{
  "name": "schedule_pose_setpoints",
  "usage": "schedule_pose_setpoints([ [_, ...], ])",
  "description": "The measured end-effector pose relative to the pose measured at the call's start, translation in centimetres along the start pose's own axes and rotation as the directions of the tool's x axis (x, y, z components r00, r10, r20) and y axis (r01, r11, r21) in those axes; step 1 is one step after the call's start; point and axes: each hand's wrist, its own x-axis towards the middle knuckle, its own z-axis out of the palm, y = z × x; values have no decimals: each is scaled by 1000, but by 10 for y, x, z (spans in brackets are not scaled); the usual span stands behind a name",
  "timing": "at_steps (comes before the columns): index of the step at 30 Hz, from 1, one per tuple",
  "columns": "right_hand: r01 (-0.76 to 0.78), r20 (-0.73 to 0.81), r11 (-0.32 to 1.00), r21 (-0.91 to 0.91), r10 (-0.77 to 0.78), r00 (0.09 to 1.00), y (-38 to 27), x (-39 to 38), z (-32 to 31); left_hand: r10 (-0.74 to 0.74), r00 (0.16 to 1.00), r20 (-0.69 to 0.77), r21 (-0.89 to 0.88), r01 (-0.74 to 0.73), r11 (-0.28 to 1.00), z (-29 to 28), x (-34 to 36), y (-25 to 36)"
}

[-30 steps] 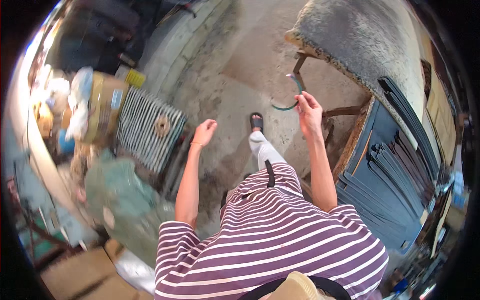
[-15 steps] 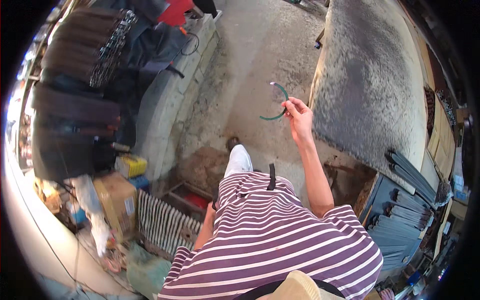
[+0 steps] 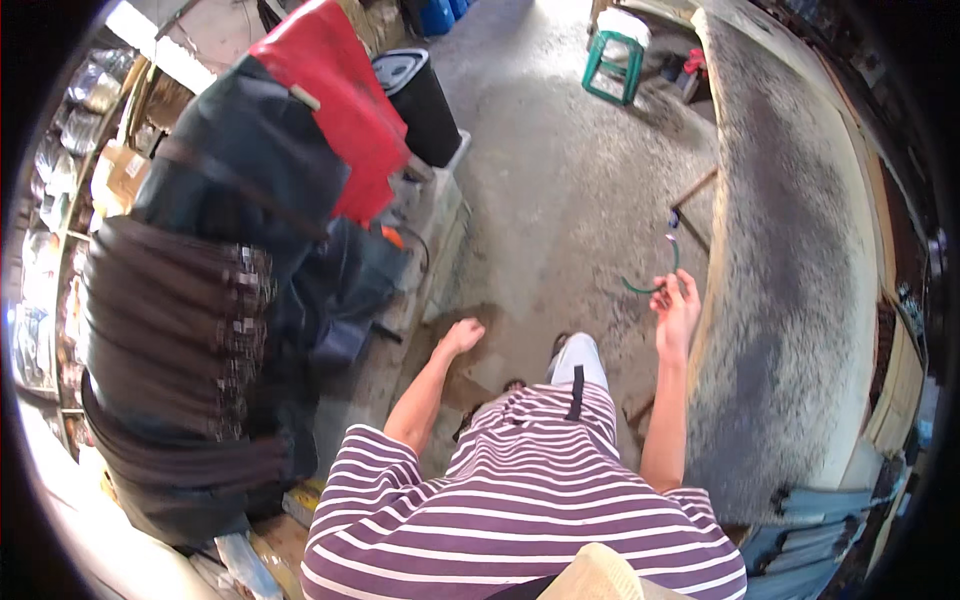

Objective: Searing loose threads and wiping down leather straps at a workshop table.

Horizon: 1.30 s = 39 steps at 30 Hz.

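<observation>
My right hand is raised beside the edge of the long workbench. Its fingers are closed on a thin, curved green strip, bent like an open ring with a pale, shiny tip. What kind of thing it is, I cannot make out. My left hand hangs over the floor to the left of my legs, fingers curled in, and nothing shows in it.
The long workbench with a worn, dark-stained top runs along my right. Left of me are stacked dark strips, dark sheets and a red sheet on a low ledge. Ahead stand a black bin and a green stool. Concrete floor lies between.
I have stepped forward, bringing the bin and stool into view. My left hand has swung forward from beside my body. My right hand, still holding the green strip, sits lower and further right.
</observation>
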Motion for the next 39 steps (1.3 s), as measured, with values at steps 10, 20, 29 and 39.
schedule_pose_setpoints([
  [10,-10,3,994,107,9,1000,39,370,103,276,953,-129,-107,-290,951,-186,297,189],
  [20,-25,267,1000,13,20,963,23,663,388,122,687,-716,-341,-497,798,-524,605,291],
  [29,-162,245,986,40,148,958,130,868,614,-91,-204,-975,-6,-384,923,-1019,721,340],
  [39,-327,602,930,-166,359,714,245,997,950,259,-639,-724,-231,578,782,-1301,540,189],
])
